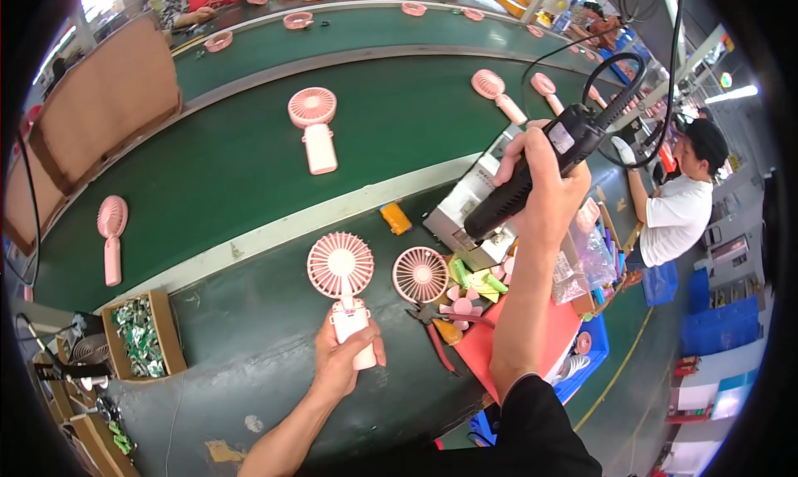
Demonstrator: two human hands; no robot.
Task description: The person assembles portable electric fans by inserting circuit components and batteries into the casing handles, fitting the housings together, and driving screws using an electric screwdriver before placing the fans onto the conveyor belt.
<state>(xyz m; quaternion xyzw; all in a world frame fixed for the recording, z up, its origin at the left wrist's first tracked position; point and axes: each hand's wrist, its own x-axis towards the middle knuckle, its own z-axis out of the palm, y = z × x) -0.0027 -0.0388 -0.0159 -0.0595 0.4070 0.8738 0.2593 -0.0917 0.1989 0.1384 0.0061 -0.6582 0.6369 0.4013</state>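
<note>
My left hand [337, 362] is closed around the pale handle of a pink handheld fan [340, 266], its round grille pointing away from me. In my right hand [550, 196] is a black corded electric screwdriver [504, 201], tilted down over a grey metal box [464, 207]; its tip is hard to make out. Between the hands lies a loose pink fan grille [420, 275]. Close by are red-handled pliers [440, 346], pink fan blades [462, 307], light green pieces [482, 279] and an orange-yellow block [396, 218].
Beyond the bench, a green conveyor belt [241, 157] carries several pink fans [320, 149]. A carton of green circuit boards [140, 337] stands left; a blue bin [592, 365] is at right. Black cables [677, 53] hang overhead. A person in white [677, 219] works at right.
</note>
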